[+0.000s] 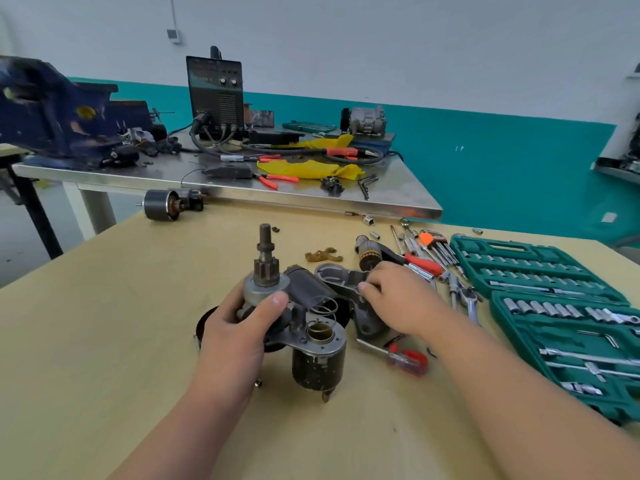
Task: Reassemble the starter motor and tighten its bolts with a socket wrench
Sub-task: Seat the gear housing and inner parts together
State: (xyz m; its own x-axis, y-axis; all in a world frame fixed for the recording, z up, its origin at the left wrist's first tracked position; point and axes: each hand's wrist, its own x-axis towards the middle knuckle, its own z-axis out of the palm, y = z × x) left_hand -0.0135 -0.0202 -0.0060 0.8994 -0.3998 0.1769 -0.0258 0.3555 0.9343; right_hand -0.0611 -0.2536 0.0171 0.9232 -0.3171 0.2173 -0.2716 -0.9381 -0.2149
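Starter motor (266,289) upright, clasped in left grip (235,327); right grip (398,299) pinching grey housing (341,275) just beside.

Head-worn wide-angle view, looking forward and down across a tan worktable (104,341).
The lens sits close above both forearms, which enter from the bottom edge. At mid-frame, nearest the camera, the left hand (239,327) grips the starter motor (318,362) and the right hand (398,299) holds the grey end housing (341,277). The steel bench (381,192) and the white-and-teal wall (415,46) lie farther off, filling the top.

Tan table (104,341) carries socket set (503,250) and screwdriver (406,359).
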